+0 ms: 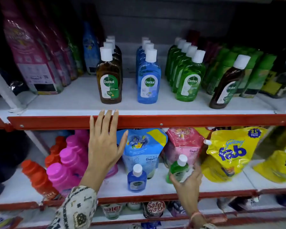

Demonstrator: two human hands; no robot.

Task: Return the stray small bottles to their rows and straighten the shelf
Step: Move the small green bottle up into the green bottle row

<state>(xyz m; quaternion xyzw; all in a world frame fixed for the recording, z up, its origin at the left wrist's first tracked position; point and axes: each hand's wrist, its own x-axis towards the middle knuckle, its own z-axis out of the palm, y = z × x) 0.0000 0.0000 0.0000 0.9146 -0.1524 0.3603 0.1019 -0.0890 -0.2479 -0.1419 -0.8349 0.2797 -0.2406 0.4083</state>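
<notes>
My right hand (187,182) is closed around a small green bottle (177,169) with a white cap, tilted, just above the lower shelf (116,187). A small blue bottle (137,178) stands upright on that shelf, to the left of it. My left hand (104,142) is flat and open, fingertips on the red front rail (172,120) of the upper shelf. On the upper shelf stand three rows of Dettol bottles: brown (109,81), blue (149,81), green (189,81). A lone brown bottle (228,85) leans at the right front.
Blue (142,149) and pink (185,144) Comfort pouches stand behind the small bottles, yellow fab pouches (229,152) to the right. Pink (68,162) and orange (38,177) bottles fill the lower left. Tall pouches (33,55) line the upper left, green packs (254,71) the upper right.
</notes>
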